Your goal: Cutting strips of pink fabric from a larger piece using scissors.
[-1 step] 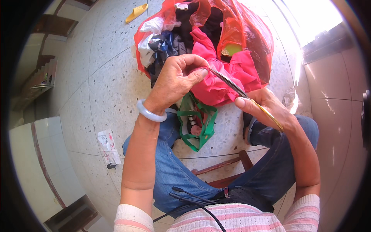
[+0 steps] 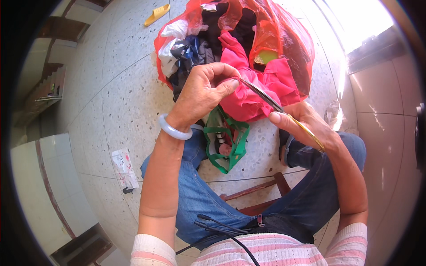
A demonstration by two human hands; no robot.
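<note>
A bright pink cloth [image 2: 250, 99] hangs down from the mouth of a large red plastic bag [image 2: 293, 44]. My left hand [image 2: 206, 88], with a pale bangle [image 2: 171, 129] at the wrist, is closed in a pinch on the cloth's edge. In my right hand [image 2: 306, 119] are scissors [image 2: 265, 96] with gold-coloured handles. Their blades point up and left, and the tips meet the cloth right beside my left fingertips. Whether the blades are parted I cannot make out. Part of the handles is hidden by my right hand.
Dark clothes and white plastic [image 2: 167, 57] fill the red bag's left side. A green-handled bag [image 2: 226, 150] stands between my feet, near a wooden stool [image 2: 257, 190]. A yellow slipper [image 2: 157, 15] lies far left, a printed packet [image 2: 125, 168] at left. Dark cables [image 2: 222, 228] cross my lap.
</note>
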